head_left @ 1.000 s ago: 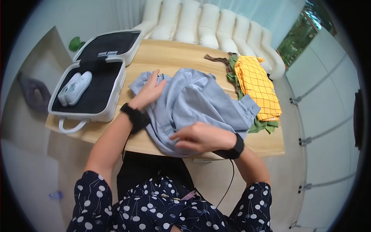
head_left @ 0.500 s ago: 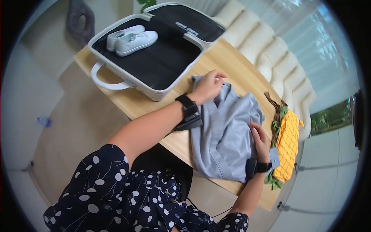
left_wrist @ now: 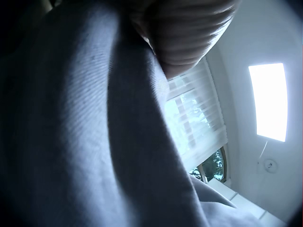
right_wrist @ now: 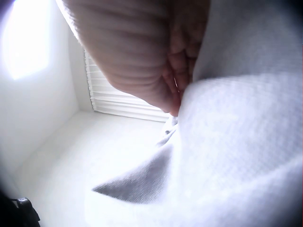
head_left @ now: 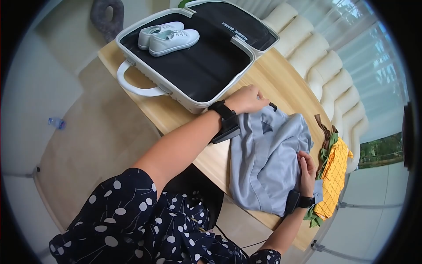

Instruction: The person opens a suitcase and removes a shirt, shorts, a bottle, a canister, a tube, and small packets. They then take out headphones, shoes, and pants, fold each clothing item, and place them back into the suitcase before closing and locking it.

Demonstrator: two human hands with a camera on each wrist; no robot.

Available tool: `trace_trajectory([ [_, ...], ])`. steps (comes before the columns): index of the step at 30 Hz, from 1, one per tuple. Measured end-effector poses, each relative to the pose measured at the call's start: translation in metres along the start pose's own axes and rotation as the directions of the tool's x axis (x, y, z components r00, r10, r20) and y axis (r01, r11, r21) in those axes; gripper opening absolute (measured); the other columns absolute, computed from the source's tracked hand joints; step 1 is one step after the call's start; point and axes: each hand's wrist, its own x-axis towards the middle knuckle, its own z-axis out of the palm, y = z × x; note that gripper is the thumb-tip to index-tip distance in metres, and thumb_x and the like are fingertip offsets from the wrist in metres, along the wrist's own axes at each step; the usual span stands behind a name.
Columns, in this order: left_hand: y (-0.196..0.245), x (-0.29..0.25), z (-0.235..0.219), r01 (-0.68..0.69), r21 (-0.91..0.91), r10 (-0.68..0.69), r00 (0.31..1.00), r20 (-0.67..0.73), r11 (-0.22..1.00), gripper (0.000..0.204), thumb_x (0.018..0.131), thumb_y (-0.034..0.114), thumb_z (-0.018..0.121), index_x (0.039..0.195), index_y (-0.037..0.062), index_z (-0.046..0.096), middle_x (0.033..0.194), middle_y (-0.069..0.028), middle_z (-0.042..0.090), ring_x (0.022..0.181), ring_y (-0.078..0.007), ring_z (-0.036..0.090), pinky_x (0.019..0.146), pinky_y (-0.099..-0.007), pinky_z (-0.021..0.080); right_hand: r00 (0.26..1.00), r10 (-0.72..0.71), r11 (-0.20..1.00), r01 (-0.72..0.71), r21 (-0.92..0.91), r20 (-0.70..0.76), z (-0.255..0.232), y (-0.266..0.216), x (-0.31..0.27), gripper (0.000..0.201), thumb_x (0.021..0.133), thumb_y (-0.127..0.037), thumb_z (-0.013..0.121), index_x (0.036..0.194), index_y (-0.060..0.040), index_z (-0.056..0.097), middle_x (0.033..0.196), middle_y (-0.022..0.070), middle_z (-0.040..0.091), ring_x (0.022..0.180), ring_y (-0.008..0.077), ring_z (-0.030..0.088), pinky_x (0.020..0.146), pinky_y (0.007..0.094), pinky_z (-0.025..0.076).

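A grey-blue shirt (head_left: pixel 272 163) lies bunched on the wooden table. At its upper left end the left hand (head_left: pixel 247 99) grips the cloth with curled fingers, beside a small dark piece at the shirt's edge. The right hand (head_left: pixel 307 172) has its fingers curled on the cloth at the shirt's right side. In the left wrist view, grey cloth (left_wrist: pixel 90 118) rises close in front of the palm. The right wrist view has the fingers (right_wrist: pixel 180 71) bent against the pale cloth (right_wrist: pixel 236 137), their tips partly hidden.
An open white suitcase (head_left: pixel 151 92) with white shoes (head_left: pixel 173 42) inside stands on the table (head_left: pixel 281 72), left of the shirt. Yellow checked cloth (head_left: pixel 332 178) over green cloth (head_left: pixel 313 218) lies at the right. A cream sofa (head_left: pixel 325 61) is behind.
The view has swung toward the suitcase. The right hand has gone from the shirt's near edge to its right side, its fingers now curled. The left hand has closed on the shirt's upper end.
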Motion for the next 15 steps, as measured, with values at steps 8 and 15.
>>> trace_trajectory([
  [8, 0.025, -0.011, -0.003, 0.031, -0.064, -0.005, 0.932, 0.363, 0.997, 0.055, 0.076, 0.051, 0.067, 0.085, -0.0031, 0.07, 0.084, -0.02, 0.068, 0.079, -0.0253, 0.065, 0.074, -0.0335, 0.05, 1.0, -0.012, 0.999, 0.012, -0.045, -0.003, 0.002, -0.005, -0.001, 0.022, 0.095, -0.012, 0.05, 0.11, 0.0028, 0.058, 0.103, 0.0055, 0.062, 0.097, 0.0117, 0.055, 0.09, 0.0243, 0.041],
  [15, 0.019, -0.017, 0.009, -0.156, -0.292, 0.307, 0.743, 0.594, 0.943, 0.055, 0.081, 0.041, 0.068, 0.115, -0.0018, 0.06, 0.107, -0.0126, 0.064, 0.097, -0.0171, 0.056, 0.085, -0.0272, 0.043, 1.0, -0.015, 0.999, 0.016, -0.052, 0.013, 0.001, -0.003, 0.0, 0.022, 0.095, -0.012, 0.05, 0.11, 0.0022, 0.058, 0.103, 0.0045, 0.062, 0.096, 0.0112, 0.056, 0.089, 0.0237, 0.041],
])
